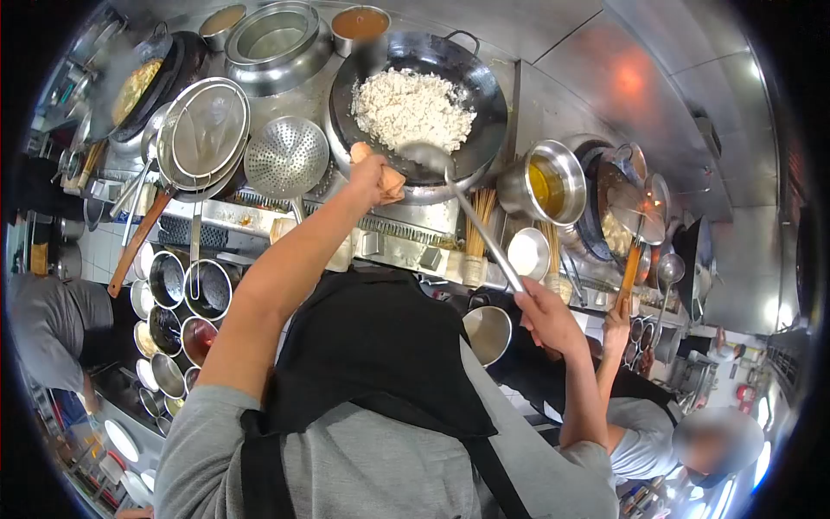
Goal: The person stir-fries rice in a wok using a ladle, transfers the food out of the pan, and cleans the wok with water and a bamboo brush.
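A large black wok [484, 91] stands on the range in front of me, with a heap of small white food pieces [411, 108] in it. My left hand [372, 179] is closed around a folded tan cloth [392, 185] at the wok's near-left rim; whatever part of the wok lies under the cloth is hidden. My right hand [550, 317] grips the far end of a long-handled metal ladle [486, 232]. The ladle's bowl rests inside the wok at the near edge of the white food.
Left of the wok are a perforated skimmer [287, 157], a mesh strainer [206, 134] and a steel pot [272, 39]. On the right stand a pot of yellow oil [546, 186] and bamboo brushes [478, 229]. Co-workers stand on both sides; one hand [616, 327] holds a wooden handle.
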### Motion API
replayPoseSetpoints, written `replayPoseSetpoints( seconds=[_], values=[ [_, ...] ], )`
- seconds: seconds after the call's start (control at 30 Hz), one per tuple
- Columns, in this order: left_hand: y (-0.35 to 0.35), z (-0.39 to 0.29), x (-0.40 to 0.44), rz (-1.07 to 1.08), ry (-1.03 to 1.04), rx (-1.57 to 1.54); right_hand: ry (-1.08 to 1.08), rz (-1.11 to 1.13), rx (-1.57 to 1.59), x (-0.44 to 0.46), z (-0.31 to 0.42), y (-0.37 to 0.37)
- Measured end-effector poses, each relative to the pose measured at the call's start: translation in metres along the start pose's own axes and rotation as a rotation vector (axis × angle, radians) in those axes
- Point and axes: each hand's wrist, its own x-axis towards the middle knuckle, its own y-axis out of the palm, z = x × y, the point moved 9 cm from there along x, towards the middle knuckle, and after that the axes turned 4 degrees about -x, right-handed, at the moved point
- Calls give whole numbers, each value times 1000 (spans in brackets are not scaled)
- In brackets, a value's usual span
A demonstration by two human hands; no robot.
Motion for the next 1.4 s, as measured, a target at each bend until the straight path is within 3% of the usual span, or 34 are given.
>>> replayPoseSetpoints(
  seconds=[0.07, 0.1, 0.17, 0.27, 0.33, 0.37, 0.47, 0.53, 0.67, 0.8, 0.83, 0.9, 0.93, 0.97, 1.0, 1.03, 1.07, 1.13, 1.17, 1.2, 1.23, 1.3, 1.33, 1.4],
  values=[
    [-1, -1, 3, 1, 36, 13, -496, -451, -520, 32, 8, 5],
    [-4, 1, 7, -2, 67, 20, -244, -383, -432, 68, 2, 12],
    [-8, 2, 20, 20, 109, 51, -263, -438, -457, 121, 11, 18],
    [4, 0, -9, 102, 80, -9, -315, -518, -397, 128, 29, 16],
    [3, -1, -7, 85, 73, 14, -129, -268, -108, 74, 44, 10],
    [1, 1, -5, 70, 61, 37, -241, -277, -139, 64, 28, 8],
    [-4, 5, 19, 120, 85, 59, -8, 63, 212, 26, 24, 36],
    [3, -2, -1, 136, 113, 56, -214, 11, 173, 83, 24, 68],
    [-1, 3, -11, 99, 35, 96, -284, -249, 114, 179, 64, 69],
    [1, 1, -10, 84, -30, 121, -172, -125, 90, 64, 64, 27],
    [6, 3, -9, 117, -94, 87, -160, -97, 67, 47, 55, 19],
    [1, 5, 13, 56, -21, 47, -146, -66, -40, 49, 39, 26],
    [0, 3, 10, 74, 51, 19, -548, -370, -296, 66, 43, 27],
    [-5, 7, 6, 89, 116, -8, -403, -342, -354, 78, 41, 35],
    [-3, 15, -12, 88, 16, 35, -268, -316, -416, 93, 41, 36],
    [0, 17, -36, 118, -58, 33, -369, -339, -454, 98, 37, 30],
    [-2, 21, -66, 133, -140, 22, -153, -115, -220, 70, 48, 18],
    [5, 7, -122, 101, -169, 95, -49, 3, -290, 16, 62, 0],
    [2, -1, -132, 38, -109, 131, -269, -85, -335, 18, 47, 1],
    [-4, -9, -136, -23, -44, 167, -322, -204, -369, 24, 43, 8],
    [-14, -2, -106, 131, -53, 230, -371, -330, -393, 33, 41, 16],
    [-58, 7, -25, 299, 187, 292, -266, -448, -438, 92, 5, 38],
    [-75, 8, -13, 232, 270, 383, -248, -537, -447, 101, 1, 45],
    [-102, 32, -32, 163, 47, 340, -332, -590, -278, 90, 7, 48]
  ],
)
